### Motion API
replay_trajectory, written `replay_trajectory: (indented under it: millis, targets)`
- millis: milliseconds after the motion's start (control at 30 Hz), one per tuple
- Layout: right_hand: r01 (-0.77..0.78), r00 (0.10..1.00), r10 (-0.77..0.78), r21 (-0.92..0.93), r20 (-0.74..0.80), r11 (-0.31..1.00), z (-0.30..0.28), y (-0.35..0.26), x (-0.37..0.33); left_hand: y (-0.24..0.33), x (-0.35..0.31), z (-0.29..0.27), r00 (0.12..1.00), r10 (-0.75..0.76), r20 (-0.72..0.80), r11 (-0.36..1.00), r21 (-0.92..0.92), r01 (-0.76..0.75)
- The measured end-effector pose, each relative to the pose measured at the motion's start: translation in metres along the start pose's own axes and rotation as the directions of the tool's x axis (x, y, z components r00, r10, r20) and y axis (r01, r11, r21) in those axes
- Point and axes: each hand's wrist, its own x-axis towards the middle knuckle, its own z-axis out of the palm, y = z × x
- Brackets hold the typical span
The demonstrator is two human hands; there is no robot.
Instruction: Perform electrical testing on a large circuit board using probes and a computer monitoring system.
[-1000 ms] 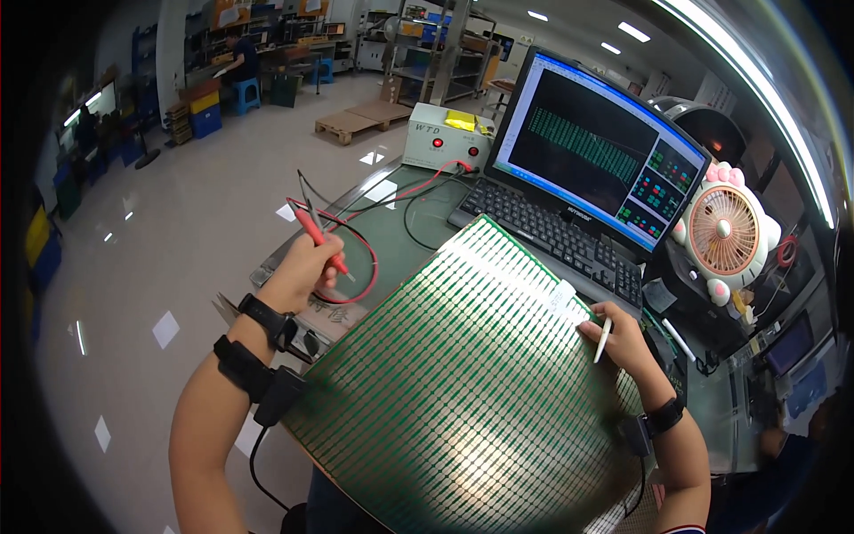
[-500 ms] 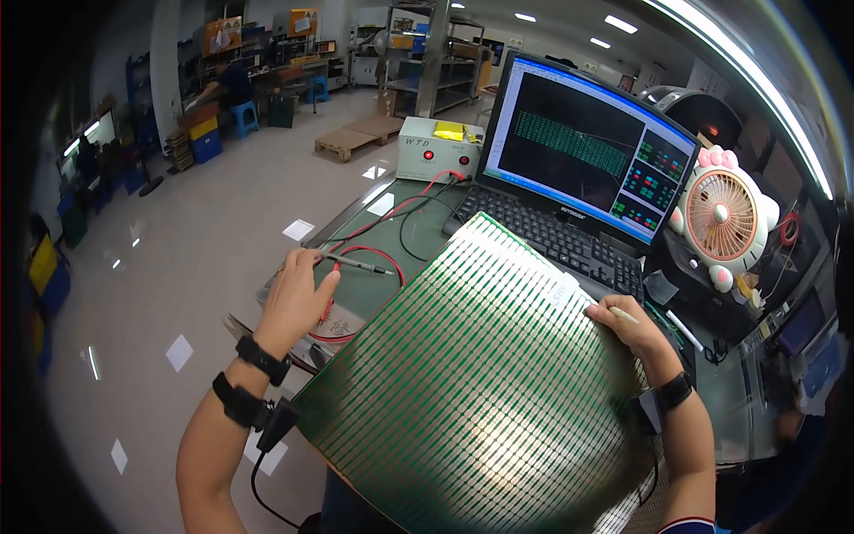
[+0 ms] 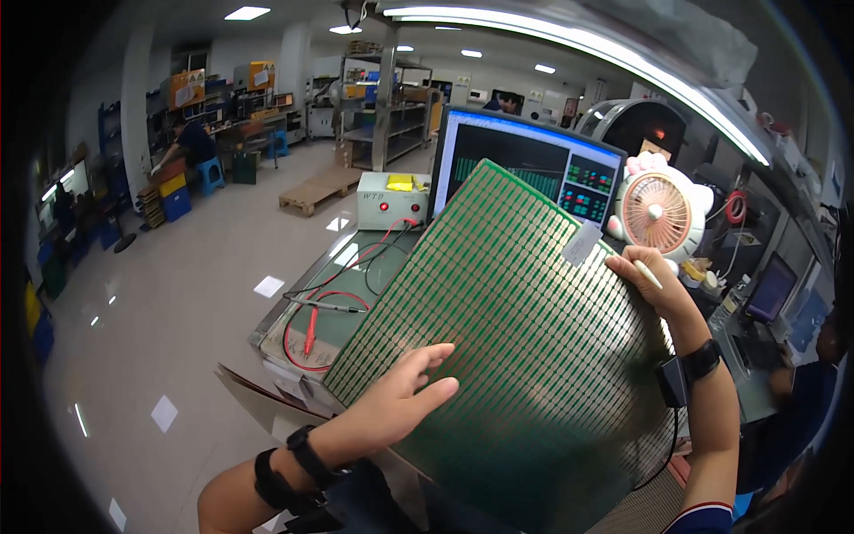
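A large green circuit board panel, covered in rows of small metallic pads, is tilted up in front of me. My right hand grips its upper right edge, with a thin pale stick also between the fingers. Beside that hand a small white label lies on the panel. My left hand is over the panel's lower left part, fingers apart and holding nothing; whether it touches the surface I cannot tell. Left of the panel, a grey test probe and a red test probe rest on the bench.
Behind the panel stand a monitor, a pale box with red lamps and a pink-and-white fan. Red and black leads loop across the green bench top. A co-worker sits at the right. Cardboard juts out at lower left.
My left hand has moved from beside the grey probe to over the panel. The panel is raised and tilted more upright, now covering the keyboard and part of the monitor.
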Motion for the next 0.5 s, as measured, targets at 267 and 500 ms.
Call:
replay_trajectory:
  millis: [267, 500]
  targets:
    - [0.094, 0.974, -0.113, -0.100, -0.196, 0.991, -0.077, -0.095, -0.056, 0.043, -0.009, 0.056, 0.988, 0.135, -0.076, 0.990, 0.053, -0.132]
    - [0.285, 0.847, -0.400, -0.337, -0.351, 0.897, -0.113, -0.184, -0.123, 0.081, -0.027, 0.087, 0.951, 0.228, -0.209, 0.971, -0.022, -0.237]
